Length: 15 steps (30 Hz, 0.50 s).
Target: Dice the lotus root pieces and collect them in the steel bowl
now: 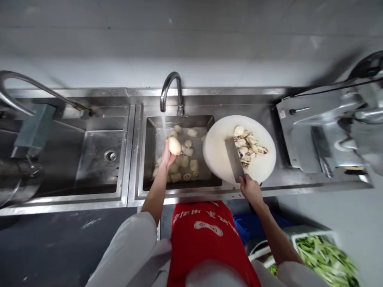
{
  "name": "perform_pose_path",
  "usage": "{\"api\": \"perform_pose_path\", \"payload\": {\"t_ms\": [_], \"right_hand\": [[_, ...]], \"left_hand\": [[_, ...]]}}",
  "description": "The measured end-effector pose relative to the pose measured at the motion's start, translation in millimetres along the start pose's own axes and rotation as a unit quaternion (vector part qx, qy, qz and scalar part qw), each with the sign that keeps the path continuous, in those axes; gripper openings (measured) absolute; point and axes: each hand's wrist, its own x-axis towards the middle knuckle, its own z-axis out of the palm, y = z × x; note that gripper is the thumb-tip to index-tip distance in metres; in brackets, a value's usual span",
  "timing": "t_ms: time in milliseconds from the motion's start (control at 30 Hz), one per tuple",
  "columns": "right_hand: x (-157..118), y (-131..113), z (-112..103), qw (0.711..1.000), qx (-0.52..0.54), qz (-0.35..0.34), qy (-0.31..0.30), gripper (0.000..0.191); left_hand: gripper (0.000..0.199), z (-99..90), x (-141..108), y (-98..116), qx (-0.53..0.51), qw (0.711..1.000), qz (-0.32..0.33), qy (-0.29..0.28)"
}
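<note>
Red apron and pale sleeves nearest the camera in the head view; wearer stands square to the sink, so both hands reach their stations easily.

Left hand over the sink, fingers curled partway around a root piece, looks like lotus root. Piece is cupped just below the faucet; water stream falls at its upper left, probably why it's held there. Exact contact of water on piece: can't tell.

More pieces lie in the basin below, some cut ends showing holes; likely kept there for the water.

Right hand closed around the handle of a cleaver, at the near edge of the round white board. Blade points away from the body, flat side up, its far end beside the offcuts. Low grip seems to park the knife while the other hand works. Blade touching board or just above: unclear.

Board sits on the metal tabletop right beside the sink, presumably for short reach. Greens in a crate, lower right, off the work surface.
</note>
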Motion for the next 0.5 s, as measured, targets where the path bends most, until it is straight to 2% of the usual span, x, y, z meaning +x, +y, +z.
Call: {"api": "perform_pose_path", "payload": {"t_ms": [67,100,167,233,267,300,367,500], "right_hand": [[3.1,5.6,-4.4,1.0,-0.001,0.011,-0.012,0.028],[4.5,7.4,-6.6,1.0,0.001,0.013,-0.018,0.028],[6.6,8.9,-11.3,0.999,0.004,0.017,-0.032,0.028],[6.7,8.3,-17.0,0.999,0.002,0.025,-0.047,0.028],[5.8,7.6,-20.4,0.998,-0.001,0.03,-0.055,0.029],[4.2,6.7,-24.2,0.998,-0.004,0.032,-0.062,0.029],[-0.7,4.6,-32.0,0.997,-0.004,0.031,-0.071,0.031],[-11.3,0.6,-45.1,0.998,0.017,0.011,-0.064,0.033]], "left_hand": [[0.075,46.5,-1.2,8.0,0.13,0.989,0.02,-0.068],[0.074,72.7,-4.5,9.0,0.209,0.971,0.044,-0.106],[0.071,125.3,-15.9,5.7,0.37,0.91,0.095,-0.159],[0.065,168.4,-30.5,-2.7,0.492,0.847,0.115,-0.167],[0.063,183.4,-37.4,-7.7,0.525,0.827,0.119,-0.16],[0.062,193.2,-43.3,-12.5,0.54,0.818,0.127,-0.151],[0.061,199.3,-51.1,-20.6,0.53,0.823,0.154,-0.132],[0.05,185.7,-53.1,-29.5,0.485,0.848,0.188,-0.105]]}}
